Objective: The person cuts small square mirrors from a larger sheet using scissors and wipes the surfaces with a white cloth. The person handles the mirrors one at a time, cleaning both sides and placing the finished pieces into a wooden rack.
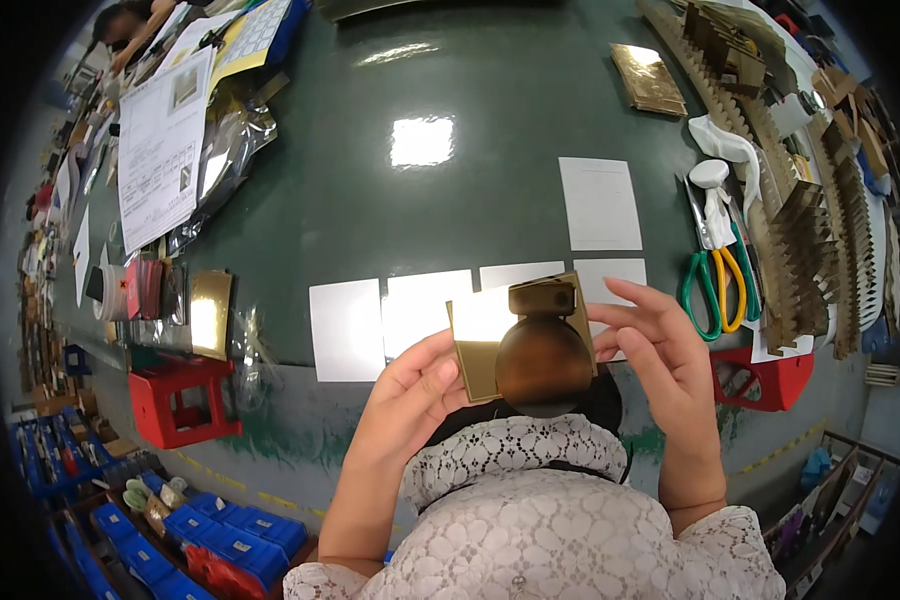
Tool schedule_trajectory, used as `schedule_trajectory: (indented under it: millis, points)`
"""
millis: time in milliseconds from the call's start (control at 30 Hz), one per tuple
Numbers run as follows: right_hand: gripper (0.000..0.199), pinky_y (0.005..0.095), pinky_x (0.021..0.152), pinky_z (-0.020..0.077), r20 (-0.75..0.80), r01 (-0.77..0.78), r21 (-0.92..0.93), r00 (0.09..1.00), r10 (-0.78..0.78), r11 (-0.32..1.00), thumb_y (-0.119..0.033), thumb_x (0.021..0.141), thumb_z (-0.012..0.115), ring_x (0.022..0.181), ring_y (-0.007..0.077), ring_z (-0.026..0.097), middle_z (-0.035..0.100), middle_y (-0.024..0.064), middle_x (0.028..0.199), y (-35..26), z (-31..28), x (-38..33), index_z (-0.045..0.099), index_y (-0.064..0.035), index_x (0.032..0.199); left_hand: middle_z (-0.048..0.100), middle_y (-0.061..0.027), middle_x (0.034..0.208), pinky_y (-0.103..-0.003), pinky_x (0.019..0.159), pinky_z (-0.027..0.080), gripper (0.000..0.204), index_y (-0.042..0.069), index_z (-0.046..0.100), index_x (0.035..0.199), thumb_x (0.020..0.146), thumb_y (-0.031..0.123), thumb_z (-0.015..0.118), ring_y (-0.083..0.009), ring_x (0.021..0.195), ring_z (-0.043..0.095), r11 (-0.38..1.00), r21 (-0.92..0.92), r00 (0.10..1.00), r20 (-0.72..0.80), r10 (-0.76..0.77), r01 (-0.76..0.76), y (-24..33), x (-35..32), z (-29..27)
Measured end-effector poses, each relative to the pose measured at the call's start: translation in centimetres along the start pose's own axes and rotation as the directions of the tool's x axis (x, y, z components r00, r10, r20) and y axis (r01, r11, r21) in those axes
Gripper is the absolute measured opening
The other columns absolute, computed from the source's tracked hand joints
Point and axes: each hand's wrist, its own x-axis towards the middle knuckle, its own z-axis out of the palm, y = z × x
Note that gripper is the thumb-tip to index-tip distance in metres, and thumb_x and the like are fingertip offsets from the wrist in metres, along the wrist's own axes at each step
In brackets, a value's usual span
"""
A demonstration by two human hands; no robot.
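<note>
My left hand (413, 396) is closed on the left edge of a shiny gold plate (478, 371), with the thumb on its front. The plate is held tilted above the table's near edge. Dark shapes and a bright patch show as reflections in its mirror-like face. At its right side a second gold edge shows, slightly offset, so there may be more than one plate. My right hand (667, 362) has its fingers spread, with some fingertips against that right edge and the thumb apart. White rectangular sheets (346, 330) lie in a row behind the plate.
Green-handled scissors (704, 292) and yellow-handled scissors (730, 290) lie right, beside toothed brownish strips (845, 240). A gold packet (648, 79) lies far right. Papers (165, 150) and a gold piece (210, 312) are left. Red stools (182, 400) and blue bins (225, 535) stand below.
</note>
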Motion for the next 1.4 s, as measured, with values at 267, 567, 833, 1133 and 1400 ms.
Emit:
schedule_trajectory:
  millis: [267,567,833,1133,1400]
  points:
    - [0.039,0.0265,0.086,0.0485,0.022,0.04,-0.014,0.999,-0.039,0.999,-0.003,0.101,0.049,0.1,0.014,0.063,0.062,0.0169,0.128,0.2,0.4,0.2,0.045,0.0037,0.139,0.056,-0.0163,0.135,-0.041,0.103,0.049,0.045,-0.004,0.042,0.143,0.103,0.016,0.051,-0.0245,0.123,0.057,0.999,-0.049,0.999,0.027,0.019,-0.018,0.0,0.3,0.2]
    - [0.046,0.0325,0.096,0.0464,0.043,0.121,-0.147,0.992,-0.116,0.982,-0.005,0.097,0.058,0.112,0.0185,0.061,0.06,0.0146,0.132,0.5,1.1,0.0,0.047,0.0008,0.141,0.049,-0.0161,0.143,-0.047,0.11,0.041,0.052,-0.001,0.036,0.147,0.104,0.025,0.05,-0.0269,0.133,0.048,0.98,-0.199,0.999,0.041,0.037,-0.028,-0.8,1.0,0.6]
    - [0.069,0.0402,0.111,0.0337,0.269,0.192,-0.238,0.955,-0.126,0.952,-0.02,0.091,0.071,0.134,0.0281,0.043,0.046,0.0148,0.146,0.3,1.2,0.3,0.037,-0.0024,0.148,0.033,-0.0232,0.152,-0.058,0.113,0.033,0.09,0.005,0.025,0.153,0.089,0.059,0.058,-0.0445,0.139,0.036,0.953,-0.295,0.992,0.122,-0.037,0.072,0.4,1.5,3.5]
    - [0.081,0.041,0.111,0.0333,0.307,0.198,-0.191,0.942,-0.133,0.962,-0.026,0.086,0.077,0.132,0.0317,0.042,0.044,0.0146,0.147,0.4,0.2,1.6,0.033,-0.0036,0.151,0.039,-0.0247,0.147,-0.056,0.113,0.034,0.11,0.003,0.026,0.152,0.073,0.065,0.071,-0.0414,0.133,0.045,0.989,-0.144,0.998,0.057,-0.009,0.017,1.7,3.3,5.0]
    - [0.058,0.039,0.101,0.0417,-0.167,0.188,-0.749,0.874,-0.456,0.635,-0.006,0.083,0.073,0.121,0.0313,0.053,0.055,0.0154,0.137,1.5,-8.1,4.4,0.051,0.0,0.136,0.048,-0.0181,0.138,-0.047,0.11,0.035,0.112,0.003,0.03,0.151,0.058,0.027,0.088,-0.0319,0.125,0.048,0.138,0.912,0.912,0.354,0.208,-0.385,8.8,8.5,3.8]
